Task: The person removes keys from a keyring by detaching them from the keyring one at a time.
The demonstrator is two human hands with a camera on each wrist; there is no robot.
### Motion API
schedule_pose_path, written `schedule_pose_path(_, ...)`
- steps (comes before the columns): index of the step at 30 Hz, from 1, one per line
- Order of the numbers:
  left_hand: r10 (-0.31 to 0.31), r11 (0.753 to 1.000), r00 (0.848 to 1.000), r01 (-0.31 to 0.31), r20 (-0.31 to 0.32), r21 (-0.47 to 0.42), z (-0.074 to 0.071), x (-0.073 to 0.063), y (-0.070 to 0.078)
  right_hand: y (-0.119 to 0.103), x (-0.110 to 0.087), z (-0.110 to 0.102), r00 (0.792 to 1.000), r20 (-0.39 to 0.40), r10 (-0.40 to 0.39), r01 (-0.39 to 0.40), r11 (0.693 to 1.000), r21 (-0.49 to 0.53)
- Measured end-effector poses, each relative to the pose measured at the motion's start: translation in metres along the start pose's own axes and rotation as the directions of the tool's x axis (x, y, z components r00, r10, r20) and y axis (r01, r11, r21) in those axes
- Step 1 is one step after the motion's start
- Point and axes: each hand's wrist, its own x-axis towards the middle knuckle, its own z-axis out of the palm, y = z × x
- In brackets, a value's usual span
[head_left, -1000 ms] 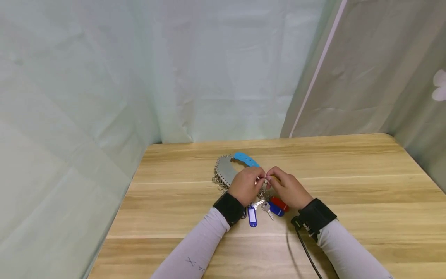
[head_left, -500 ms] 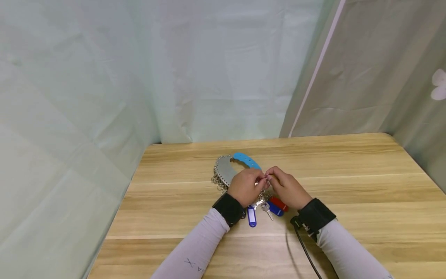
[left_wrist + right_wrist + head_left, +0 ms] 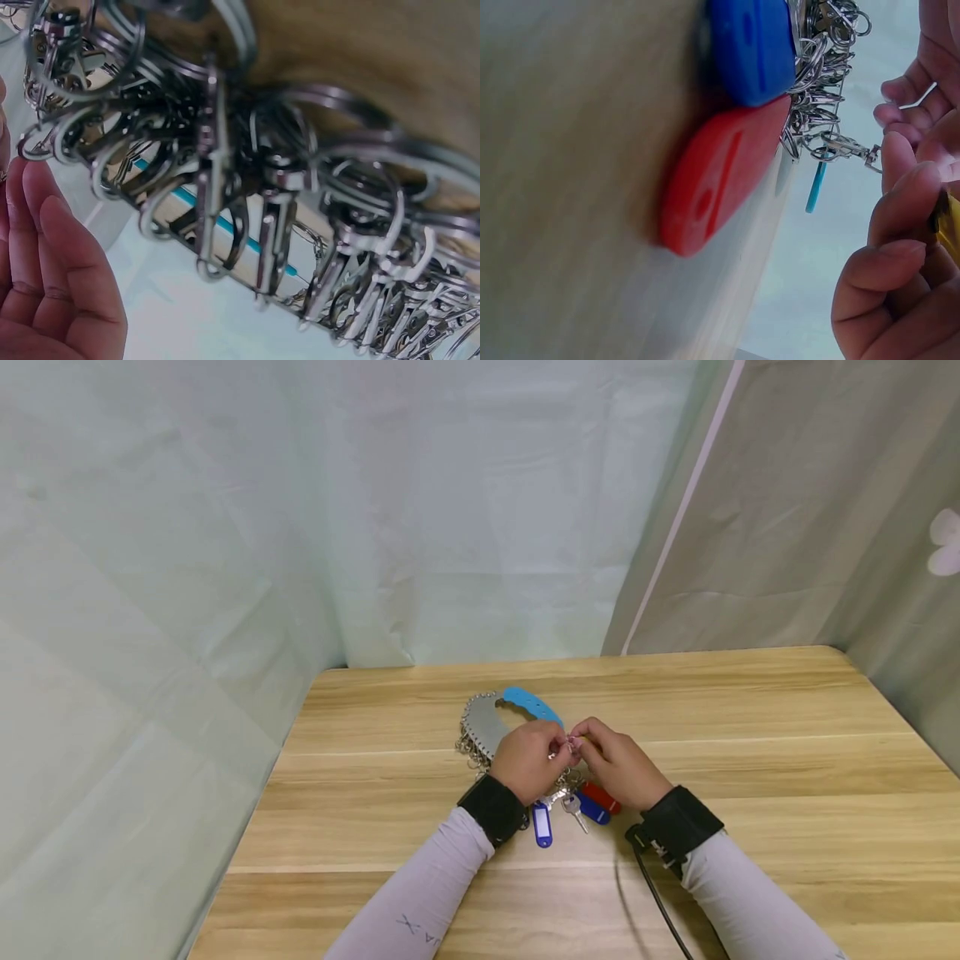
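A crescent-shaped metal key holder [image 3: 486,727] with a blue handle [image 3: 532,703] lies on the table, lined with metal snap hooks and rings [image 3: 277,217]. My left hand [image 3: 528,762] is over its right part, thumb and finger pinching a small snap hook [image 3: 870,155] at the edge. Fingertip to fingertip with it, my right hand [image 3: 621,770] holds a yellow key tag [image 3: 951,225], mostly hidden in the fingers. Below the hands lie a blue tag with a white label [image 3: 542,827], another blue tag [image 3: 594,810], a red tag [image 3: 602,797] and a silver key [image 3: 574,810].
The wooden table [image 3: 360,827] has its far edge close to a pale hanging sheet [image 3: 480,527]. A black cable [image 3: 656,893] runs from the right wrist strap [image 3: 681,827] toward the near edge.
The fingertips of both hands shift slightly where they meet, and a bit of metal shows between them. The key holder, tags and arms stay almost where they were.
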Motion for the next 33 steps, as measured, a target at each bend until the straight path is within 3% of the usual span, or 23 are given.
schedule_pose_path(19, 0.073, 0.997, 0.996, -0.072, 0.053, -0.024, -0.0015, -0.0001, 0.0005, 0.0037, 0.0001, 0.0005, 0.999, -0.026, 0.024, -0.025, 0.999, -0.025)
schedule_pose_path(33, -0.076, 0.991, 0.995, 0.083, 0.066, -0.105, 0.0, 0.0017, 0.0004, 0.0036, 0.0006, 0.0014, 1.0, -0.029, -0.006, 0.005, 0.998, -0.067)
